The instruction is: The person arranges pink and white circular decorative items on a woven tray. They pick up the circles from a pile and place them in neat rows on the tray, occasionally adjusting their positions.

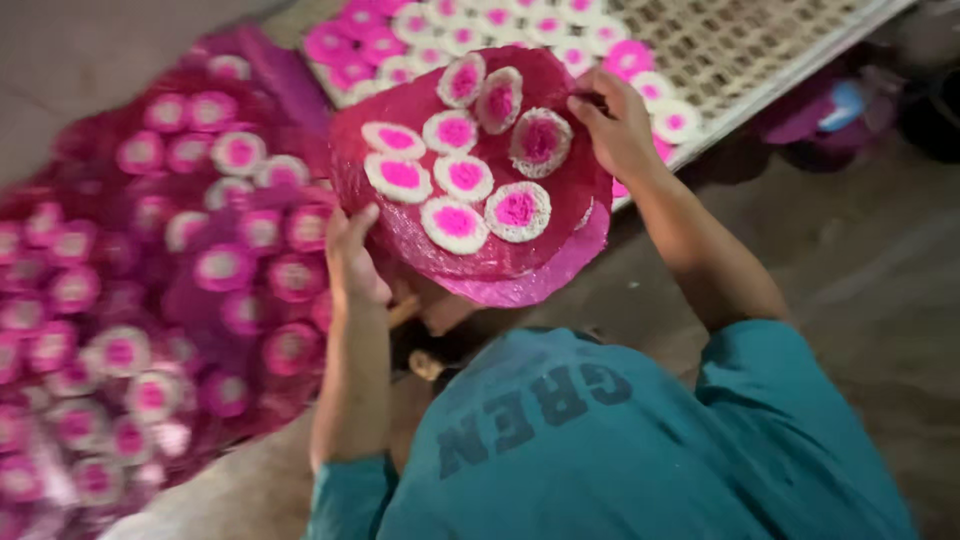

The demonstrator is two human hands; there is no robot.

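Left hand (352,255) and right hand (618,125) grip pink tray (400,235) of cakes (465,178)

**A teal shirt with dark lettering**

The body your camera shows belongs to a co-worker just in front of you, not to you. That person wears a teal short-sleeved shirt (640,440) of soft fabric that creases across the back. A line of dark, blocky capital lettering (535,405) runs slantwise between the shoulders. The left sleeve (345,495) ends in a plain hem above the elbow, and the right sleeve (760,350) is cut the same way. Both forearms are bare below the sleeves. The left hand (352,262) and right hand (620,125) are bare too. Dark hair (440,350) shows above the collar.
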